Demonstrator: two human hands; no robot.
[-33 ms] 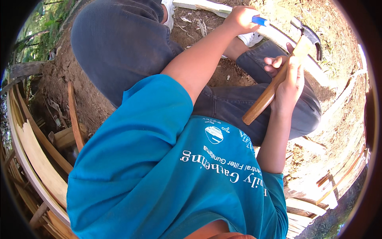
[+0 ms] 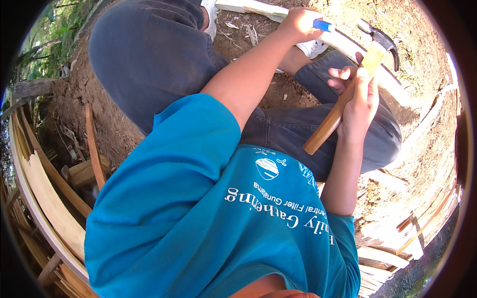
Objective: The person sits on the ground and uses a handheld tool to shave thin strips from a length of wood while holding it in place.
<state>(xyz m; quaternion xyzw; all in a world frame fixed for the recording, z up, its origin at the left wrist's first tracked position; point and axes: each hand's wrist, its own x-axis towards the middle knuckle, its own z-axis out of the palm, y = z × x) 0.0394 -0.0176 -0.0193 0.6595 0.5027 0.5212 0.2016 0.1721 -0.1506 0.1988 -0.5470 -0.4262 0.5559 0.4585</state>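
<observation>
My right hand (image 2: 360, 104) is closed around the wooden handle of a claw hammer (image 2: 325, 135). The hammer is tilted, its dark metal head up and to the right, its handle end down toward my lap. Some fingers of this hand are bent loosely beside the handle. Farther forward, my left hand (image 2: 299, 25) grips a short blue handle (image 2: 324, 25), whose end pokes out on the right of the fist. Whatever the handle belongs to is hidden by the hand. A long pale strip of wood (image 2: 348, 43) runs past both hands, partly behind them.
My crossed legs in dark trousers (image 2: 149, 59) fill the middle, with white shoes (image 2: 313, 48) near the wood. Wood shavings (image 2: 252, 35) lie on bare soil. Long split wood pieces (image 2: 54, 198) are stacked at the left, more planks (image 2: 382, 258) at the lower right.
The hammer's head has tipped slightly up and to the left, and its handle has turned a little in my right hand. My left hand stays put.
</observation>
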